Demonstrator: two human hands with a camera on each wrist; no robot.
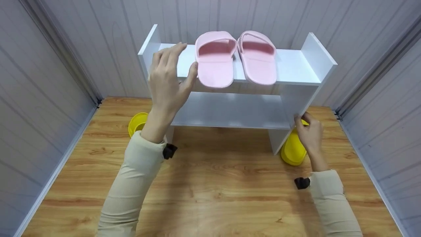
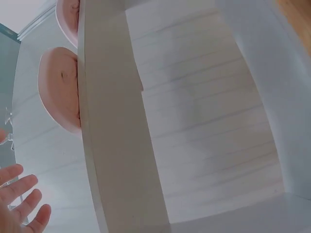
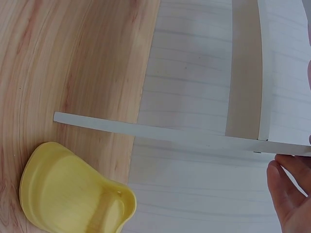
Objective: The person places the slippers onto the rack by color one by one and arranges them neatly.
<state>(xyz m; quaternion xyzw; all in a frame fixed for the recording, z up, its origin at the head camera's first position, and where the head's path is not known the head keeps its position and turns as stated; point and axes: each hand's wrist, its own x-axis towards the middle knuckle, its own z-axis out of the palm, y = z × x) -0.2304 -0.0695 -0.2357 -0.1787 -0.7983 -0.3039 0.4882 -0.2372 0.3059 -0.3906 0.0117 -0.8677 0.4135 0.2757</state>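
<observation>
A pair of pink slippers stands on the top shelf of a white shoe rack [image 1: 235, 110], toes toward the wall. Beside the left slipper [image 1: 215, 70], my left hand [image 1: 169, 77] is raised with spread fingers and holds nothing. Its thumb is at the slipper's edge; contact is unclear. The right slipper [image 1: 260, 65] stands close by. In the left wrist view, spread fingertips [image 2: 29, 184] show at the lower left. My right hand [image 1: 309, 131] grips the front edge of the rack's right side panel [image 3: 170, 133]. Part of that hand is cut off in the right wrist view.
A yellow slipper [image 1: 294, 148] lies on the wooden floor outside the right panel, below my right hand. Another yellow shoe-like item [image 1: 136, 122] is outside the rack's left side, partly hidden by my left forearm. Panelled walls enclose the rack on three sides.
</observation>
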